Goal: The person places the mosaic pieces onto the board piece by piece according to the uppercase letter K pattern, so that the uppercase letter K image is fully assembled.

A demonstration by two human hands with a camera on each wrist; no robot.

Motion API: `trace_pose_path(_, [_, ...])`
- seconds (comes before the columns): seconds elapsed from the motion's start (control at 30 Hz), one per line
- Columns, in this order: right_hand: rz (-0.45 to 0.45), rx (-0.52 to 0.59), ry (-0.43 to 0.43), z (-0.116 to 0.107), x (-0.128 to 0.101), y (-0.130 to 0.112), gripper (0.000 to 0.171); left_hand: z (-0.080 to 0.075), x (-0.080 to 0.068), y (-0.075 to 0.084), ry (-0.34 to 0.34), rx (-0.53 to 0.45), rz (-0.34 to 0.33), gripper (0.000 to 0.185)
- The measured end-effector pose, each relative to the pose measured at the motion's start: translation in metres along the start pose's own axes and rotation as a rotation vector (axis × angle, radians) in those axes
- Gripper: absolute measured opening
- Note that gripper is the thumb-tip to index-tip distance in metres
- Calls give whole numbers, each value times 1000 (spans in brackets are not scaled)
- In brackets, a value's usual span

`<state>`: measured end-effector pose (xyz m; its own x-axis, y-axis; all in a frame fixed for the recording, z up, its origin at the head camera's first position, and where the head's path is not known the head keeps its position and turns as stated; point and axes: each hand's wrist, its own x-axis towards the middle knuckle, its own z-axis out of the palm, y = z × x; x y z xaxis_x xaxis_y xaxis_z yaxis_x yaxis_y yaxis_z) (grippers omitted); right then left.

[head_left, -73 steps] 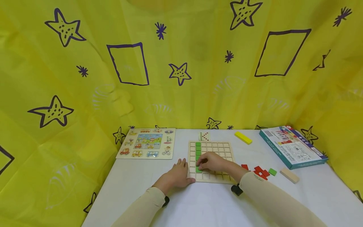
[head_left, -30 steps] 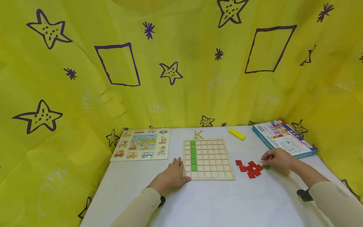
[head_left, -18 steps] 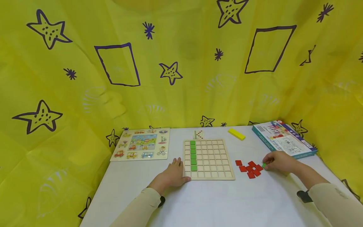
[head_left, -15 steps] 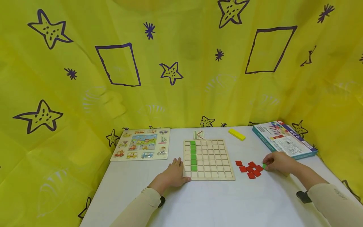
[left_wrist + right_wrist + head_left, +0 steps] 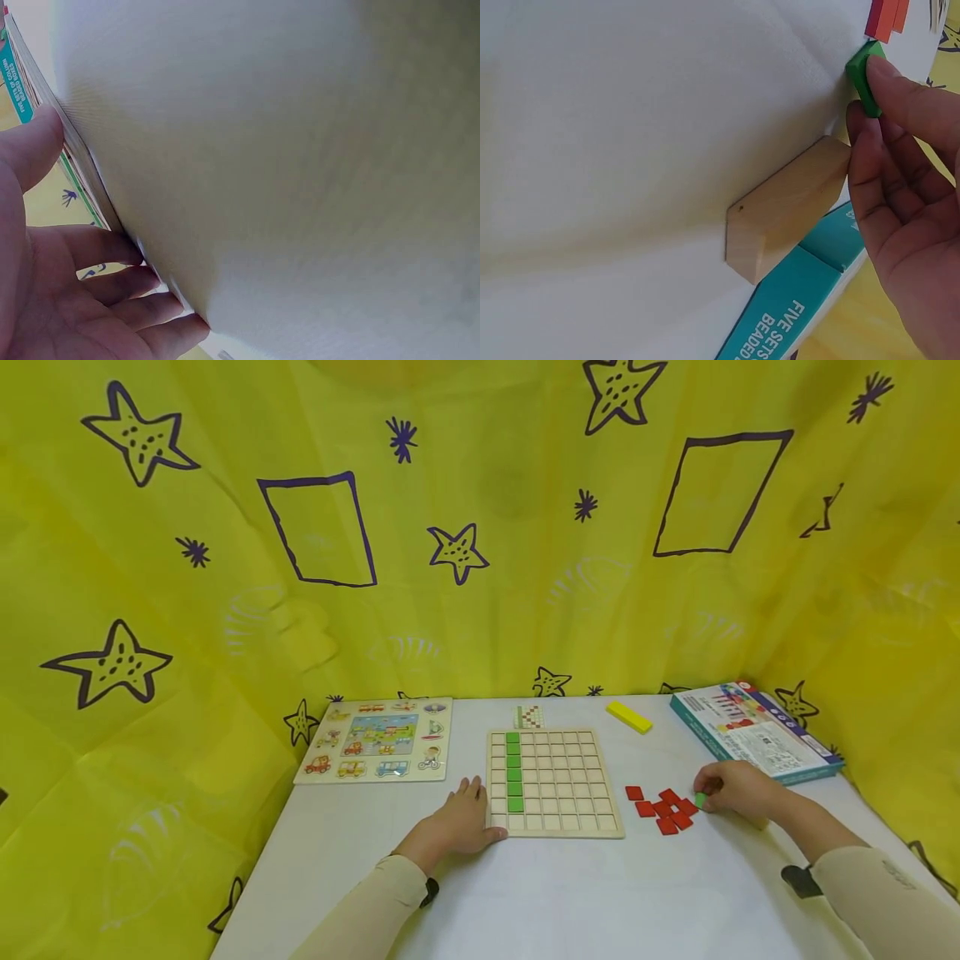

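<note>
A right hand (image 5: 738,789) pinches a green tile (image 5: 701,799) on the table (image 5: 570,893), beside loose red tiles (image 5: 663,808). The left hand (image 5: 457,822), fingers relaxed, rests flat against the grid board (image 5: 555,781), which holds one column of green tiles (image 5: 513,772).

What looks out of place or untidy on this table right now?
Nothing looks damaged or spilled. The red tiles lie in a loose, partly overlapping heap right of the grid board, not in its cells. The right hand pinches a green tile beside them. The left hand rests at the board's left edge.
</note>
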<state>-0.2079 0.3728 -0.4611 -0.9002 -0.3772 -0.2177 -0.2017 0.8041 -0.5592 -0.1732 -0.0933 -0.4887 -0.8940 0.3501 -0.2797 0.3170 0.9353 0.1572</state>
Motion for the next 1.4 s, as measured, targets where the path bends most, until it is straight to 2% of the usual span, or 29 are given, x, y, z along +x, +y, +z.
trace_pose_path(0.23, [-32,51,6,-5,7,-3,13,-1,0,-1,5,6,12,91])
trace_pose_path(0.43, [-23,146,7,-13,20,-16,18,1,2,-1,4,14,12,91])
trace_pose_path(0.63, [-25,138,19,-15,38,-35,21,-1,0,-1,4,17,16,91])
trace_pose_path(0.8, [-40,109,36,-7,59,-54,21,-2,-2,0,4,18,19,91])
trace_pose_path(1.07, [-91,131,17,14,91,-89,17,-5,-4,1,0,10,20,91])
trace_pose_path(1.4, [-120,160,-17,30,117,-120,17,-6,-3,1,-9,10,7,90])
